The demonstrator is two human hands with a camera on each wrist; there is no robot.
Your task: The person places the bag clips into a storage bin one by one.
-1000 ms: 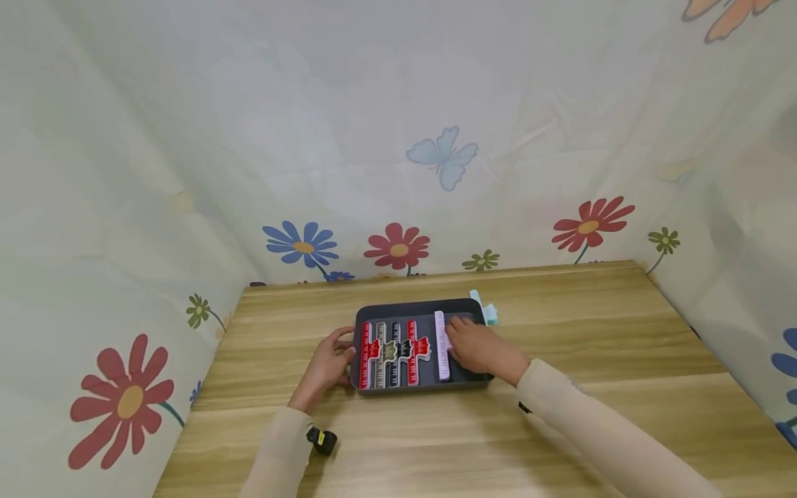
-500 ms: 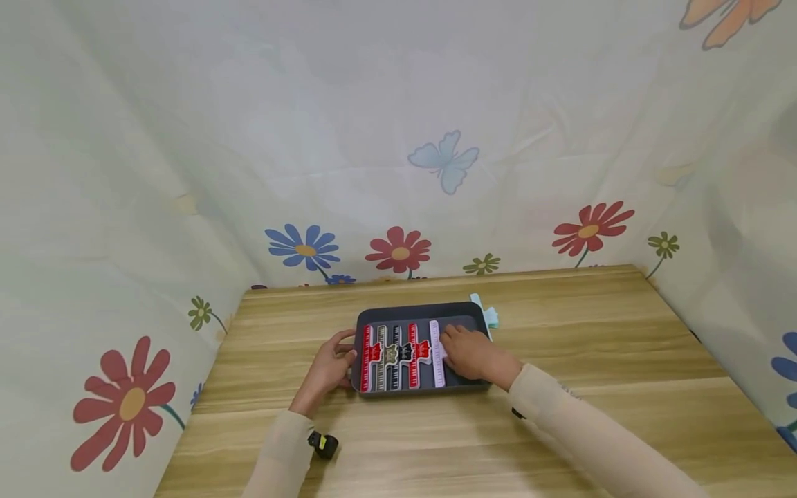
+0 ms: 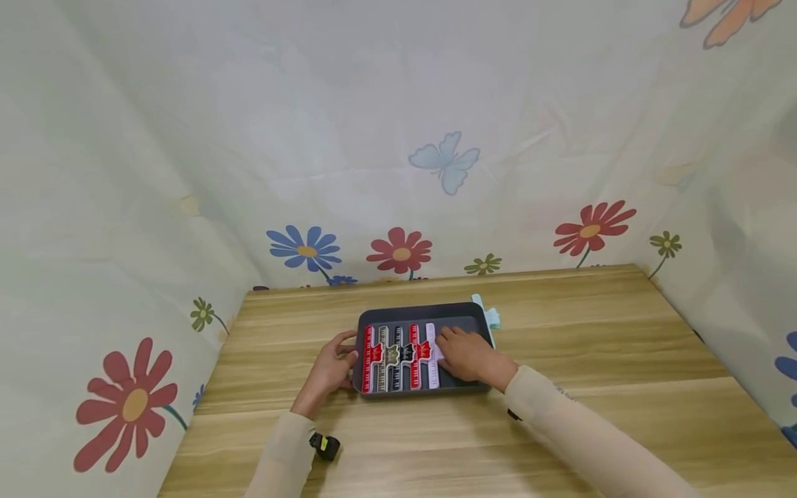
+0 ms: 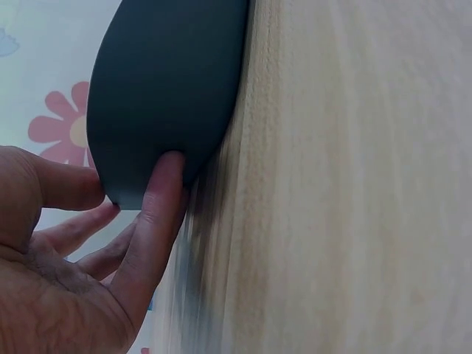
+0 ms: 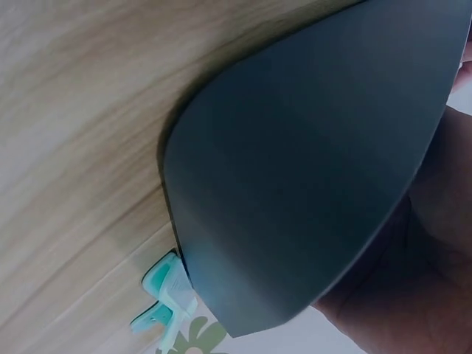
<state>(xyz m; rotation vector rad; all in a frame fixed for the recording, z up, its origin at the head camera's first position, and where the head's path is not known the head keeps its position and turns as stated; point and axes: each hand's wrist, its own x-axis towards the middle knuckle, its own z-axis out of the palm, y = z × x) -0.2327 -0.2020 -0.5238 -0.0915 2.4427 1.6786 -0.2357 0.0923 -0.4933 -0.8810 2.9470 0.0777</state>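
In the head view a dark grey tray (image 3: 398, 313) lies on the wooden table. Inside it, from left to right, stand a red sheet-music clip (image 3: 367, 377), a gold one (image 3: 382, 378), a black one (image 3: 397, 378), another red one (image 3: 415, 377) and a lilac clip (image 3: 432, 363), all with piano-key prints. My right hand (image 3: 467, 354) reaches over the tray's right side and holds the lilac clip, covering its handle. My left hand (image 3: 328, 366) grips the tray's left end; the left wrist view shows its fingertips on the rim and outer wall.
A mint-green clip (image 3: 492, 318) lies on the table against the tray's right end. The table (image 3: 560, 297) meets a flower-printed cloth (image 3: 349, 173) at the back and both sides. A black wrist device (image 3: 325, 446) sits on the left sleeve.
My right hand has moved left with the lilac clip, bringing it close to the second red clip. The left hand has stayed at the tray's left end.
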